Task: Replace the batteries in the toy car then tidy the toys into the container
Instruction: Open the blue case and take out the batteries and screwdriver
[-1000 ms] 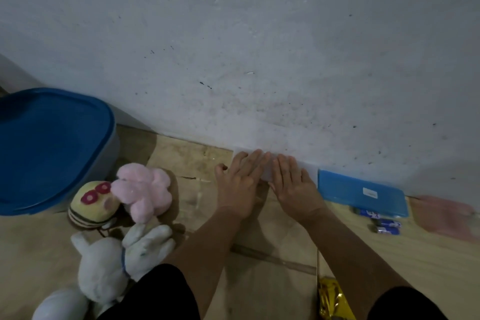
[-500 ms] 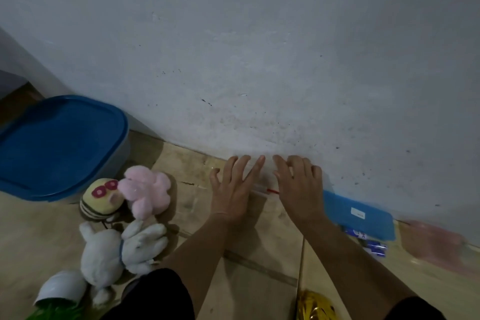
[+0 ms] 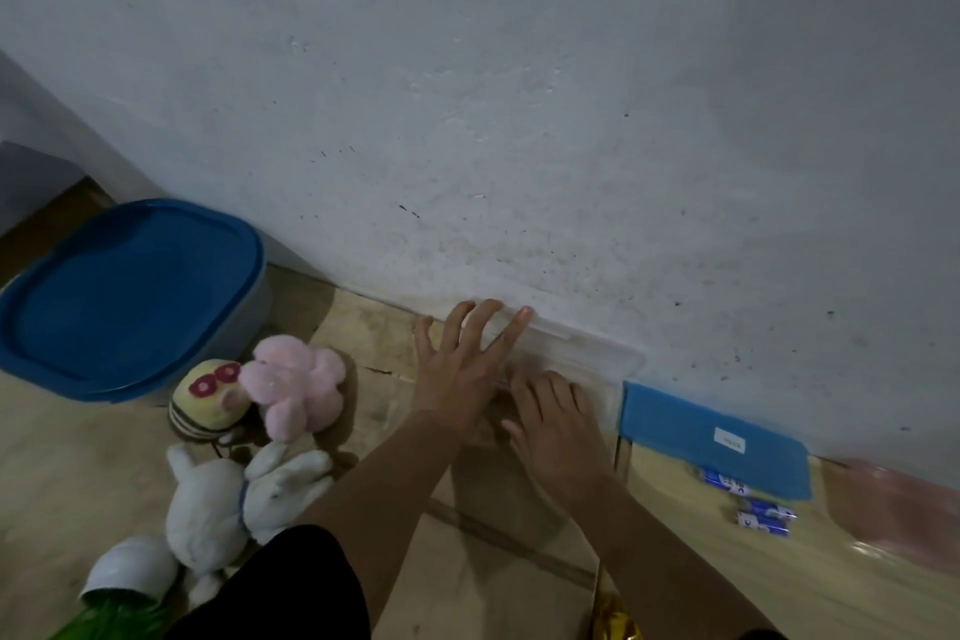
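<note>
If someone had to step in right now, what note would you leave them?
Left hand: open, fingers spread on a clear box by the wall.
Right hand: open, resting at the same box.
Batteries: loose on the floor by a small blue lid.
Plush toys: on the floor beside the container, lid on.
Toy car: not in view.
Done: nothing visible. Left: batteries, then tidying.

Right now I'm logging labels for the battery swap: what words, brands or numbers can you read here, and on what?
Nothing can be read in full.
White sticker on the blue lid: print too small and blurred.
Blue batteries: white markings, too blurred; no brand legible.
Large blue-lidded container: no text visible.
Plush toys: no text visible.
</note>
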`<state>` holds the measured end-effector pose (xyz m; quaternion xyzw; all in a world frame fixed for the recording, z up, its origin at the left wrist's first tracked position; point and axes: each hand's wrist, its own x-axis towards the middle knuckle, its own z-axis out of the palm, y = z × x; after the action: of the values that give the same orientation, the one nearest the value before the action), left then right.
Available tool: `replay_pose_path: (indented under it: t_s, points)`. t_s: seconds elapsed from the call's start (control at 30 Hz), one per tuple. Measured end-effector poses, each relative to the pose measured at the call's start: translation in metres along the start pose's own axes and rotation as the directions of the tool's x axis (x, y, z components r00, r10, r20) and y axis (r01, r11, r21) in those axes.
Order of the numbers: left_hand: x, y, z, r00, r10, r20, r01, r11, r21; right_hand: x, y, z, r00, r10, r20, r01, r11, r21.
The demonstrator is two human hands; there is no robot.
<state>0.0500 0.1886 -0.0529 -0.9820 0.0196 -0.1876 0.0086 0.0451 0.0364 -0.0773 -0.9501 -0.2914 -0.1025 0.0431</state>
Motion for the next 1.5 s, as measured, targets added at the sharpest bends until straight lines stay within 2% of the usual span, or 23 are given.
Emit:
replay_pose_path:
  t_s: [0.17,0.33,0.47,0.57,0.73,0.87,1.0,1.17,1.3,1.37,1.43,1.47,1.5]
  points:
    - [-0.001,0.000,0.000,1.000,-0.002,0.002,0.002,1.000,0.016,0.009,0.003,0.006,0.990,0.072,-0.117,-0.071,0.997,0.013]
    - [-0.001,-0.001,0.000,0.999,-0.005,0.042,0.004,1.000,0.019,0.003,0.010,-0.007,0.973,0.053,-0.223,-0.069,0.996,-0.061]
    - [-0.002,0.001,-0.004,0.997,-0.017,0.074,0.018,1.000,-0.017,0.000,0.016,-0.019,0.973,0.114,-0.200,-0.133,0.988,-0.084]
    - [-0.008,0.004,-0.004,0.989,-0.035,0.147,0.038,0.999,-0.021,0.002,0.015,-0.030,0.975,0.159,-0.155,-0.171,0.983,-0.064]
    - [-0.020,0.005,-0.005,0.986,-0.038,0.164,0.042,0.999,-0.025,-0.014,0.011,-0.017,0.995,0.094,-0.020,-0.095,0.992,-0.078]
    - [-0.018,-0.006,-0.008,0.988,0.047,0.146,-0.045,0.999,-0.015,-0.022,0.007,-0.016,0.998,0.050,-0.023,-0.051,0.997,-0.054]
    - [-0.014,-0.013,-0.009,0.980,0.065,0.190,-0.059,0.998,-0.037,-0.024,0.011,-0.020,0.999,-0.008,-0.049,0.004,0.997,-0.074]
    - [-0.013,-0.014,-0.014,0.952,0.110,0.284,-0.082,0.991,-0.107,-0.024,0.007,-0.037,0.984,0.173,-0.036,-0.172,0.985,0.015]
    - [-0.013,-0.003,-0.036,0.917,0.159,0.366,-0.086,0.975,-0.207,-0.033,0.005,-0.067,0.956,0.285,0.076,-0.292,0.951,0.103]
    - [-0.015,0.004,-0.045,0.920,0.198,0.338,-0.131,0.968,-0.212,-0.041,0.007,-0.082,0.943,0.317,0.103,-0.325,0.943,0.071]
    - [-0.019,0.017,-0.060,0.929,0.203,0.311,-0.136,0.965,-0.223,-0.050,0.010,-0.100,0.940,0.333,0.077,-0.335,0.942,0.015]
    - [-0.022,0.025,-0.067,0.941,0.204,0.269,-0.145,0.964,-0.223,-0.056,0.013,-0.108,0.944,0.330,0.026,-0.330,0.944,-0.017]
    - [-0.024,0.033,-0.079,0.932,0.215,0.290,-0.149,0.961,-0.235,-0.063,0.016,-0.116,0.948,0.318,-0.028,-0.319,0.946,-0.052]
